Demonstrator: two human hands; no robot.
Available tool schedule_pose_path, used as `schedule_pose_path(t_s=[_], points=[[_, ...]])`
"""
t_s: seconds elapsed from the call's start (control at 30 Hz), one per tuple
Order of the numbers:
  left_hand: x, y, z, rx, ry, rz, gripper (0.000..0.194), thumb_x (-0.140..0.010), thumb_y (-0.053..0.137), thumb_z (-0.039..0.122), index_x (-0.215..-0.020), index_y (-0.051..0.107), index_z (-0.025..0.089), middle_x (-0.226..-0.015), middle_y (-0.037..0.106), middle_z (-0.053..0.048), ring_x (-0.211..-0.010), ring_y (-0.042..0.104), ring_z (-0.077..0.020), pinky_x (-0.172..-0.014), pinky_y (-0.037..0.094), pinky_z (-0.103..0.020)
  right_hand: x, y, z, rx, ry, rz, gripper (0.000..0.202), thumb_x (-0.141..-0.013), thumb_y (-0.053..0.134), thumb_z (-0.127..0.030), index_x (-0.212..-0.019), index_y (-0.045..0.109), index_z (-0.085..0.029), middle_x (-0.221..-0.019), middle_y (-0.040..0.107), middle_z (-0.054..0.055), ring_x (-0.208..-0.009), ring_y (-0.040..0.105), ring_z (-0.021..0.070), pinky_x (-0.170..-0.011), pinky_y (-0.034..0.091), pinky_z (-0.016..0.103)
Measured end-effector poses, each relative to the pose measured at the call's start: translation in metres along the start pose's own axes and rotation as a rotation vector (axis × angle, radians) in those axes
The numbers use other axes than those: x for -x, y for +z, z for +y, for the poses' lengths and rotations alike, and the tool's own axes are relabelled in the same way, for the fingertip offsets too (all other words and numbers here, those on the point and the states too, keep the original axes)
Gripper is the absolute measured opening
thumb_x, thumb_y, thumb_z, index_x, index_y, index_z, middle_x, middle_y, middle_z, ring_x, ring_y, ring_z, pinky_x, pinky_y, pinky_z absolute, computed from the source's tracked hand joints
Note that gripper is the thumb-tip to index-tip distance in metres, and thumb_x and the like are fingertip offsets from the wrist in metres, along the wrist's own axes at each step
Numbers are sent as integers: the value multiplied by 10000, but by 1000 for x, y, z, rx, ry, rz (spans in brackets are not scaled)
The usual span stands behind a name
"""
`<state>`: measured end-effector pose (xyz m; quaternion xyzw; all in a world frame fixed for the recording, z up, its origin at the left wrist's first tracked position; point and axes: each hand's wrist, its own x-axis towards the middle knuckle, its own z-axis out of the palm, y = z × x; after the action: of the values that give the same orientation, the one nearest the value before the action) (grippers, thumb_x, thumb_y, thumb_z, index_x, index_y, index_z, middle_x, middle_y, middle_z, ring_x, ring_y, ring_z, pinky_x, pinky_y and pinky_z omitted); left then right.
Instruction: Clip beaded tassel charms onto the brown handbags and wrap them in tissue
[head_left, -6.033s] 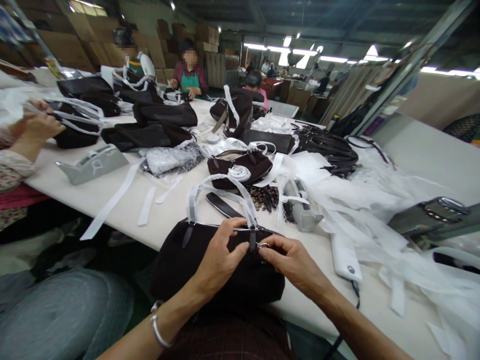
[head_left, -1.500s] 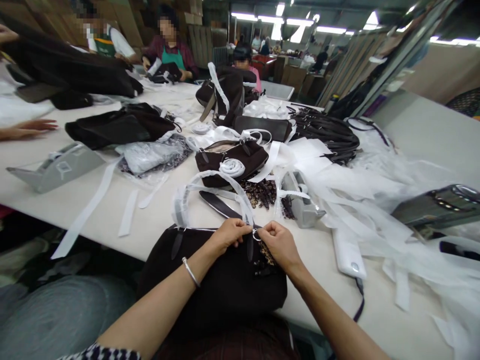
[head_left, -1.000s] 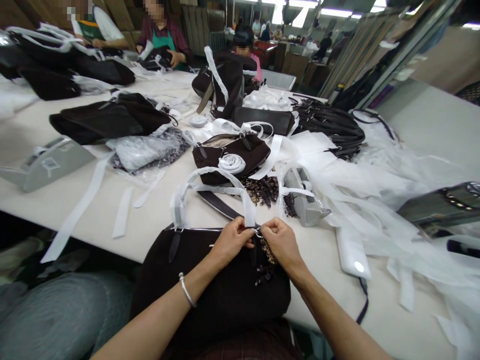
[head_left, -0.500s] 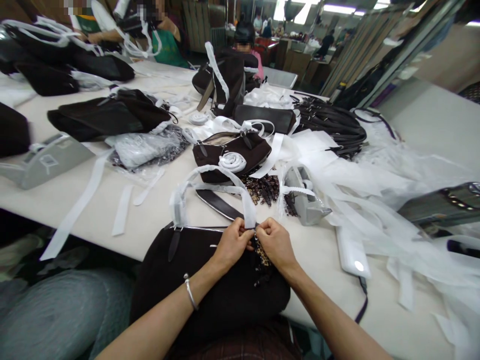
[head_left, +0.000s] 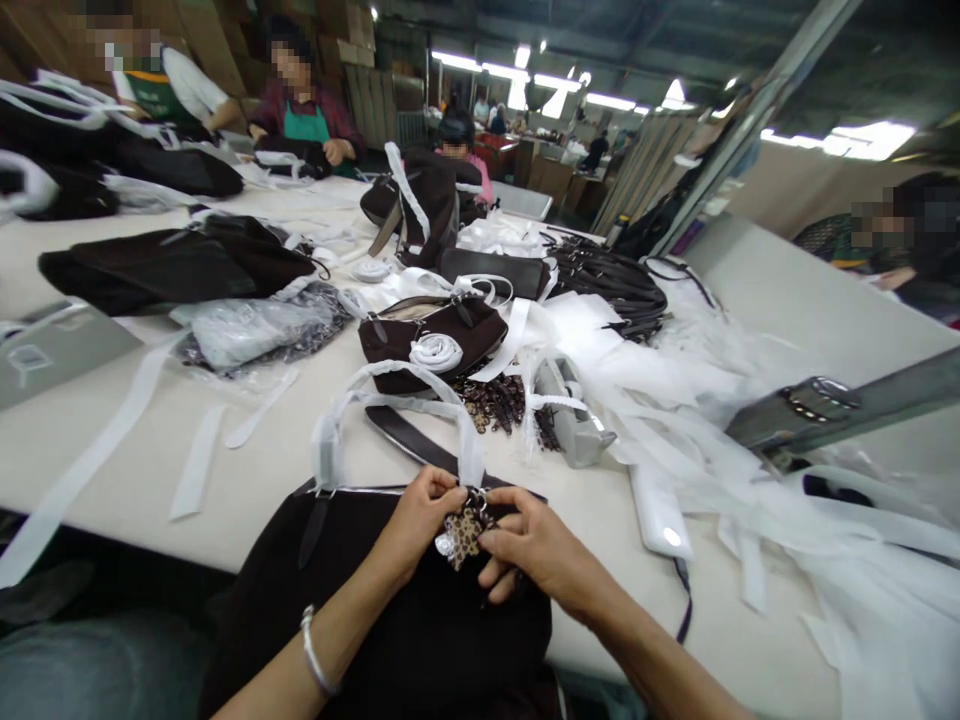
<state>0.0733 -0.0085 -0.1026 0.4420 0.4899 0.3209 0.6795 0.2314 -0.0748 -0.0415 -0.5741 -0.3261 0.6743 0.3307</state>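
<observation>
A dark brown handbag (head_left: 352,610) lies in front of me at the table edge, its upright handle (head_left: 409,378) wrapped in white material. At the right foot of the handle hangs a leopard-print bag charm (head_left: 463,535) with metal rings and dark dangling parts. My left hand (head_left: 416,520) is closed, thumb and forefinger pinching the charm's top by the rings. My right hand (head_left: 536,545) grips the charm from the other side, thumb and forefinger at its edge and the other fingers curled below. What exactly lies under the fingertips is partly hidden.
Beyond the bag stand a smaller brown bag (head_left: 431,335), a pile of leopard charms (head_left: 495,400) and a grey tape dispenser (head_left: 574,430). White wrapping strips (head_left: 720,450) spread to the right, near a white corded device (head_left: 660,510). Several people work across the table.
My right hand has turned and opened its lower fingers around the charm, which now shows its leopard face between both hands. The view has tilted up, showing more of the room.
</observation>
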Motion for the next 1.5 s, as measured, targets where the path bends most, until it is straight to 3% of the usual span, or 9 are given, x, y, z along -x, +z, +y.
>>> schedule_pose_path(t_s=[0.23,0.37,0.6,0.8,0.9,1.07,1.2,1.33,1.5], points=[[29,-3,12,115,-329,-305,452,-724,685,565,-857,597,142,-736,668,-34,-598,622,-149,-564,494,-265,27,23,3,324,-162,129,284,-801,565,-224,-1066,474,-179,-701,636,-19,-605,644,145,-548,453,233],[33,-3,11,129,-312,-328,505,-730,657,629,-785,612,130,-637,624,-20,-534,566,-120,-492,428,-211,42,32,0,551,-244,122,317,-769,604,-189,-1072,514,-207,-706,639,-25,-651,615,143,-554,402,217],[38,-4,8,83,-194,-363,380,-760,697,505,-806,628,134,-675,614,13,-585,538,-84,-556,387,-176,42,36,12,563,-245,51,212,-795,528,-152,-988,484,-228,-735,678,-20,-638,655,145,-583,436,218],[40,-2,5,41,-290,-316,526,-796,553,659,-897,599,145,-792,708,-82,-710,648,-179,-619,474,-255,26,57,31,1225,-678,-294,113,-748,675,-262,-675,595,-229,-612,674,-1,-590,594,162,-560,413,248],[37,-1,1,-106,-202,-343,453,-784,581,618,-866,556,173,-700,665,-30,-562,600,-149,-472,409,-210,24,34,-2,1220,-803,-272,150,-896,557,-325,-819,668,-259,-713,702,-14,-647,607,139,-606,427,235],[44,-3,5,-480,-151,-298,228,-823,539,373,-983,521,212,-664,588,28,-446,524,-135,-400,339,-212,-21,-53,-63,1546,-555,188,247,-907,456,-105,-857,682,-190,-860,691,81,-777,626,188,-670,419,282],[55,-14,15,-812,136,-178,128,-829,565,339,-912,590,245,-893,638,-7,-812,628,-205,-698,426,-277,-71,-102,-54,1651,-522,84,320,-832,449,21,-943,674,-177,-1065,661,109,-914,614,199,-730,425,292],[56,-21,31,-885,274,-116,177,-842,594,381,-980,623,273,-1038,634,-13,-978,600,-223,-826,410,-294,-92,-119,-39,1597,-567,65,266,-873,452,-27,-813,673,-162,-883,671,83,-806,610,177,-711,423,276],[16,0,60,-874,502,-62,149,-911,520,305,-1002,619,240,-1015,637,-35,-856,617,-192,-793,427,-288,-99,-126,-43,1506,-622,166,226,-937,467,-190,-940,693,-187,-930,693,72,-841,629,179,-764,438,279]])
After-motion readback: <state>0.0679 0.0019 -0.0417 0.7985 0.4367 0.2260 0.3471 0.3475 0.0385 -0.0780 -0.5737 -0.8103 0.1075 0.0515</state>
